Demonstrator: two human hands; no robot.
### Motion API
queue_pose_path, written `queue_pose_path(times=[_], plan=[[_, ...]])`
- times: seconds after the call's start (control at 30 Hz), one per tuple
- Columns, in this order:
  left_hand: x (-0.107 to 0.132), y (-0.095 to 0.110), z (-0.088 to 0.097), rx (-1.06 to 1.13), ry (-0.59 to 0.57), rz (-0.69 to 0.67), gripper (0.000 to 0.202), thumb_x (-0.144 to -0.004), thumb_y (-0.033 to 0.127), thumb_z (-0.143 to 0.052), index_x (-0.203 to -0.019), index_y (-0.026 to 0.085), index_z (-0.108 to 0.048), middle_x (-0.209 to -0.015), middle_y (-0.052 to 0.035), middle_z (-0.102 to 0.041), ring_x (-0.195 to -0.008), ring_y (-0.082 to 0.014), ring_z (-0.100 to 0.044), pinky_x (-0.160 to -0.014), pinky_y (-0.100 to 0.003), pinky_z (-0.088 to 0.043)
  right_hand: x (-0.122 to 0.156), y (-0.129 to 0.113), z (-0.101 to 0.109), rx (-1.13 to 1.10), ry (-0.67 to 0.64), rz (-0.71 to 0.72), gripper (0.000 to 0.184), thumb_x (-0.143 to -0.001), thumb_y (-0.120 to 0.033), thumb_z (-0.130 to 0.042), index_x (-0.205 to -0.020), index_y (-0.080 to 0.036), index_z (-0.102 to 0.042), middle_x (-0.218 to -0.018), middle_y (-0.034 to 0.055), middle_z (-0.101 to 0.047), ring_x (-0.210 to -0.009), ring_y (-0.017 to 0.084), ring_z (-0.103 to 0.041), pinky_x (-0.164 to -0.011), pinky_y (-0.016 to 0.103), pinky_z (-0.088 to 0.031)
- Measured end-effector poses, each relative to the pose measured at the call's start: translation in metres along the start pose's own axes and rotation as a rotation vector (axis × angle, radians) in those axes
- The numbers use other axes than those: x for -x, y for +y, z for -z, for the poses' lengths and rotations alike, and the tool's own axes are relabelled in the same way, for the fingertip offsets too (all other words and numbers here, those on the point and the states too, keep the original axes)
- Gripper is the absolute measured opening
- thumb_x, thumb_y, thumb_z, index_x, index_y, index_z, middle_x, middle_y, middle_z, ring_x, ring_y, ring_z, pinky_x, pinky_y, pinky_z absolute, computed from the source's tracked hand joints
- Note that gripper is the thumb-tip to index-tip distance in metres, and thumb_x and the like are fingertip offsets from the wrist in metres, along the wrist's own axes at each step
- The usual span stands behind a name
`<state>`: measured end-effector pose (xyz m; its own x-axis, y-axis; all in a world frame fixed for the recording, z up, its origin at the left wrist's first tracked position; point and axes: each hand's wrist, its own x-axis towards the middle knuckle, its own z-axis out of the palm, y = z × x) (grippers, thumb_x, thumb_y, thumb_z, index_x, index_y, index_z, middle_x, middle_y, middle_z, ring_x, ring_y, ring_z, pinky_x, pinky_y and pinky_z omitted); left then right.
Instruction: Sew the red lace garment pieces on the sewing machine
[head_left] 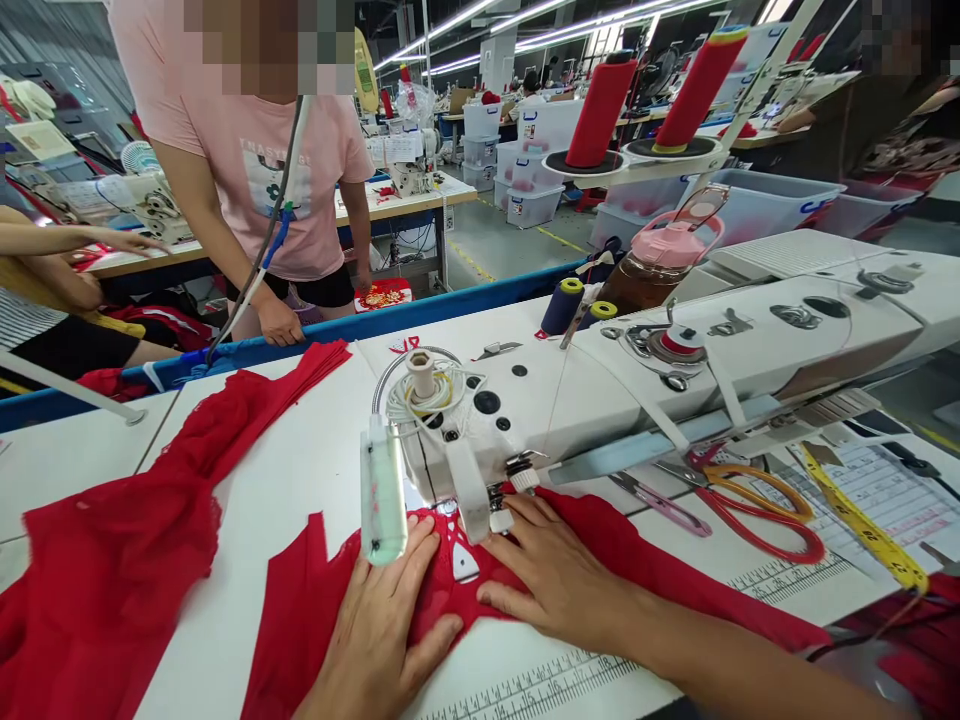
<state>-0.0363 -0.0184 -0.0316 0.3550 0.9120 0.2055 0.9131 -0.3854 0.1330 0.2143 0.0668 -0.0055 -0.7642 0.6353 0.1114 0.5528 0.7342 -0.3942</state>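
My left hand (382, 625) lies flat, fingers spread, on a piece of red fabric (630, 565) just left of the presser foot (501, 510) of a white sewing machine (637, 390). My right hand (551, 575) rests flat on the same fabric just right of the foot, fingers stretched toward the needle. The fabric runs under the machine head and off to the right. A small lamp (382, 495) hangs in front of the head, above my left fingers.
A pile of red lace (112, 560) lies on the white table (285, 480) at left. Red-handled scissors (757, 510), snips (660, 500) and a yellow tape measure (862, 525) lie at right. A person in a pink shirt (255, 170) stands beyond the table. Red thread cones (600, 110) stand behind the machine.
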Motion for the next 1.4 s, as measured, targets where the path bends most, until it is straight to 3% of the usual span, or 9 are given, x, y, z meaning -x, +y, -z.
queue_pose_path(times=[0.33, 0.9, 1.23, 1.4], plan=[[0.0007, -0.0010, -0.0021, 0.008, -0.021, -0.006, 0.069, -0.096, 0.048, -0.054, -0.153, 0.019, -0.029, -0.143, -0.0092, -0.058, -0.137, -0.0263, -0.049, -0.123, -0.055, -0.022, -0.0005, -0.0003, 0.0001, 0.006, -0.003, 0.008, 0.043, -0.098, -0.052, -0.053, -0.125, -0.021, -0.065, -0.129, 0.0133, -0.061, -0.128, 0.031, -0.046, -0.110, 0.052, -0.036], [-0.0003, -0.0017, -0.0025, 0.035, -0.012, -0.002, 0.068, -0.095, 0.048, -0.055, -0.153, 0.022, -0.030, -0.146, -0.0071, -0.056, -0.135, -0.0275, -0.052, -0.116, -0.055, -0.035, -0.0001, 0.0006, -0.0018, 0.017, 0.028, 0.031, 0.044, -0.099, -0.053, -0.052, -0.122, -0.019, -0.065, -0.123, 0.0132, -0.062, -0.124, 0.030, -0.047, -0.109, 0.048, -0.035], [0.0000, -0.0021, -0.0032, 0.029, -0.012, -0.001, 0.070, -0.095, 0.048, -0.055, -0.154, 0.021, -0.027, -0.149, -0.0073, -0.053, -0.137, -0.0270, -0.050, -0.119, -0.058, -0.031, -0.0005, 0.0006, -0.0011, 0.018, 0.013, 0.014, 0.044, -0.098, -0.054, -0.053, -0.122, -0.020, -0.065, -0.123, 0.0126, -0.062, -0.124, 0.031, -0.048, -0.108, 0.049, -0.036], [-0.0013, -0.0023, -0.0030, -0.010, -0.006, -0.026, 0.069, -0.096, 0.048, -0.054, -0.153, 0.020, -0.027, -0.147, -0.0082, -0.055, -0.134, -0.0270, -0.053, -0.114, -0.058, -0.038, -0.0006, 0.0006, -0.0004, 0.017, 0.003, 0.013, 0.045, -0.098, -0.055, -0.052, -0.124, -0.019, -0.064, -0.124, 0.0127, -0.062, -0.124, 0.031, -0.047, -0.108, 0.048, -0.036]])
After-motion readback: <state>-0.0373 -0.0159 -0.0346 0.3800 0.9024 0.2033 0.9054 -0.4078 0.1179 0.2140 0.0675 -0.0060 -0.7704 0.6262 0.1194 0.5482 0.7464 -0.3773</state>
